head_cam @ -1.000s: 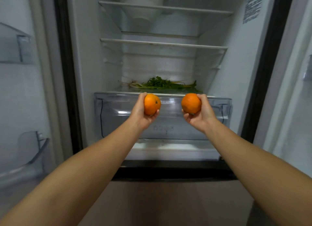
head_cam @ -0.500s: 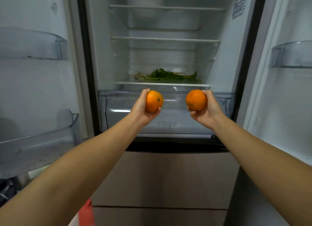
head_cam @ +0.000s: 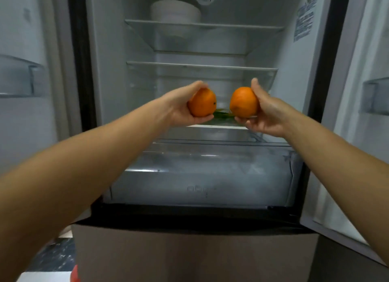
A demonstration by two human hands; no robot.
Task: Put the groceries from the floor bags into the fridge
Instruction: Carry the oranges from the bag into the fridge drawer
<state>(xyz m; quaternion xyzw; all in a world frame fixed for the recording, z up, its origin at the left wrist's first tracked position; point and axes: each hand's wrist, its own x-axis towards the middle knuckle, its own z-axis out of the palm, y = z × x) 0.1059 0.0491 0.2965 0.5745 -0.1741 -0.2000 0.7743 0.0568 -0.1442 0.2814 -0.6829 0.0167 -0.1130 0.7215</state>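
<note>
I hold two oranges up in front of the open fridge [head_cam: 109,75]. My left hand [head_cam: 181,110] grips the left orange [head_cam: 202,102]; my right hand [head_cam: 266,113] grips the right orange [head_cam: 243,102]. Both fruits hover at the front of the lowest glass shelf [head_cam: 221,126], a short gap between them. Green leafy vegetables [head_cam: 223,113] lie on that shelf, mostly hidden behind the oranges. No floor bags are in view.
A clear crisper drawer [head_cam: 202,176] sits below the shelf. Two more glass shelves [head_cam: 202,65] are above; a white bowl [head_cam: 175,10] stands on the top one. Door bins flank left [head_cam: 19,77] and right [head_cam: 374,96]. A red item [head_cam: 74,274] shows at the bottom left.
Both hands have risen from the crisper drawer's front to the level of the lowest shelf and come closer together. The view has moved in toward the fridge.
</note>
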